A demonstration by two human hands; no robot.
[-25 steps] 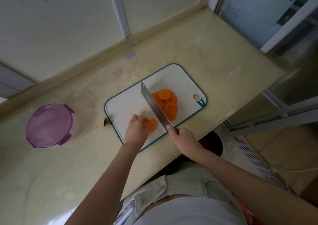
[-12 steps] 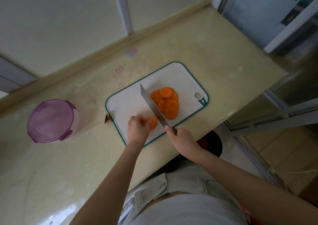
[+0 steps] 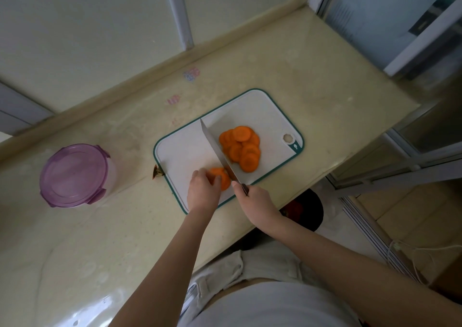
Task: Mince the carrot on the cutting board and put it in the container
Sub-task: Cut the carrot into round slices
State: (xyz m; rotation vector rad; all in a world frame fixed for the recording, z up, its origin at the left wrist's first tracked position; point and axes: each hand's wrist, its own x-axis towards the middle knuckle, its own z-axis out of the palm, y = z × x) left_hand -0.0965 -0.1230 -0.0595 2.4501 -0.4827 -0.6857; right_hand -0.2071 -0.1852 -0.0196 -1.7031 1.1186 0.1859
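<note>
Left grip [image 3: 203,189] is pinching a short stack of carrot slices [image 3: 223,177] on the cutting board [image 3: 180,151] near the tabletop's [image 3: 312,96] front edge, right grip [image 3: 255,199] is clasping the knife [image 3: 215,146], whose blade has dropped beside that stack since a moment ago, so finer cutting is starting, with the lidded container [image 3: 75,175] sitting unopened toward the left end.

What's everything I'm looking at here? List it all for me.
counter: one, pale yellow, along the wall.
cutting board: one, white with a teal rim, on the counter.
carrot slices: one pile, orange, on the board right of the blade.
carrot piece: one, orange, near edge of the board.
knife: one, steel, blade between piece and slices.
container: one, purple lid on, left on the counter.
left hand: holds the carrot piece.
right hand: grips the knife handle.
</note>
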